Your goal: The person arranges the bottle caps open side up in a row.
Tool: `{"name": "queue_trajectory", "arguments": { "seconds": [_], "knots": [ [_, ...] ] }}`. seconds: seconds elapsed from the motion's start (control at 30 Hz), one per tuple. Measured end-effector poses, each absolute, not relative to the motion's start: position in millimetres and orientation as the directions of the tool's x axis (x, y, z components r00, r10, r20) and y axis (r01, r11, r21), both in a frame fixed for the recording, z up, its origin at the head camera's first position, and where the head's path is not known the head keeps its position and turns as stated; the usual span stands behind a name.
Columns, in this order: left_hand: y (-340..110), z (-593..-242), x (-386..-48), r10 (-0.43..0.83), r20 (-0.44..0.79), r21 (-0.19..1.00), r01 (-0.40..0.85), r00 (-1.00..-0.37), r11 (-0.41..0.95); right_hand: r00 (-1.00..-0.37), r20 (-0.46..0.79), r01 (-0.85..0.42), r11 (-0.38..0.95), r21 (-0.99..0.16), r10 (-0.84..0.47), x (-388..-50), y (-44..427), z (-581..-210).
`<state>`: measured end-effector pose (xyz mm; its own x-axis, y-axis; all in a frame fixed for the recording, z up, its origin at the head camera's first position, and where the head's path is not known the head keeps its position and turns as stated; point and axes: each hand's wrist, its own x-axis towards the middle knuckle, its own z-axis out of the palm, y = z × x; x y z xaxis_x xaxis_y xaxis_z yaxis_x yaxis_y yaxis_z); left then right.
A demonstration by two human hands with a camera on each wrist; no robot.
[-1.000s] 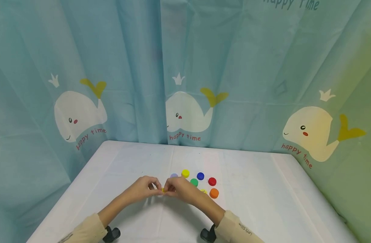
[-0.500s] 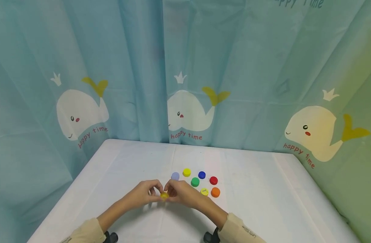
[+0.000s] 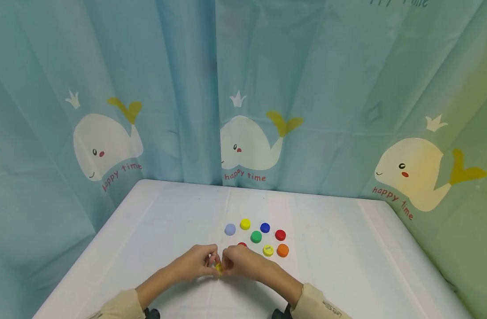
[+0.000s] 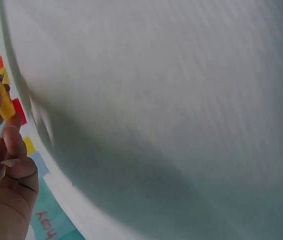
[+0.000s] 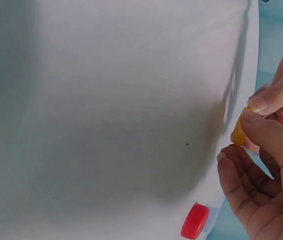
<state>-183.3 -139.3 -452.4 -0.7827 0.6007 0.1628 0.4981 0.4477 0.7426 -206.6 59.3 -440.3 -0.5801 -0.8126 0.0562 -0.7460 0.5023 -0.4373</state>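
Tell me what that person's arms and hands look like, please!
The left hand and right hand are bare, with no gloves. The left sleeve and right sleeve are beige, with small dark lettering. A black piece peeks out beside each sleeve.

Left grip (image 3: 196, 262) and right grip (image 3: 242, 261) — both pinching, forearms (image 3: 156, 282) angled inward.

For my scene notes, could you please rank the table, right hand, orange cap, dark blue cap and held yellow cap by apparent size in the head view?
Table (largest)
Right hand
Orange cap
Dark blue cap
Held yellow cap: partly hidden, so unranked.
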Motion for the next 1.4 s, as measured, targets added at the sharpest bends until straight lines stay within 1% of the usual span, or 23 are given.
{"name": "queue_trajectory", "arguments": {
  "seconds": [0.13,0.33,0.63,0.73,0.97,1.13,1.27,1.4],
  "knots": [
    [-135.5,-454.9,-181.4,0.612,0.176,0.731,0.518,-0.771,0.443,-0.571,0.034,-0.754,0.507,-0.418,-0.820,-203.7,59.4,-441.7],
    [-132.5,-456.4,-181.8,0.623,0.142,0.726,0.509,-0.769,0.463,-0.574,0.004,-0.754,0.527,-0.391,-0.819,-200.7,60.2,-444.3],
    [-127.2,-454.8,-183.9,0.671,0.142,0.667,0.571,-0.728,0.479,-0.618,-0.055,-0.716,0.590,-0.373,-0.784,-194.8,60.6,-443.8],
    [-126.0,-455.0,-183.5,0.674,0.113,0.677,0.553,-0.730,0.486,-0.617,-0.061,-0.711,0.588,-0.385,-0.785,-193.4,60.5,-444.1],
    [-127.6,-451.4,-187.0,0.656,-0.001,0.703,0.466,-0.755,0.537,-0.580,-0.019,-0.747,0.541,-0.387,-0.815,-195.0,59.8,-445.5],
    [-129.2,-449.0,-189.2,0.664,-0.014,0.701,0.465,-0.748,0.540,-0.569,-0.012,-0.758,0.530,-0.381,-0.822,-197.9,58.2,-444.3],
    [-129.8,-447.7,-189.2,0.669,-0.021,0.713,0.458,-0.743,0.531,-0.579,-0.041,-0.734,0.543,-0.408,-0.814,-199.0,58.3,-443.4],
    [-132.3,-446.7,-189.1,0.675,-0.015,0.736,0.449,-0.737,0.506,-0.608,-0.063,-0.685,0.563,-0.462,-0.791,-202.4,63.7,-440.8]
  ]
}}
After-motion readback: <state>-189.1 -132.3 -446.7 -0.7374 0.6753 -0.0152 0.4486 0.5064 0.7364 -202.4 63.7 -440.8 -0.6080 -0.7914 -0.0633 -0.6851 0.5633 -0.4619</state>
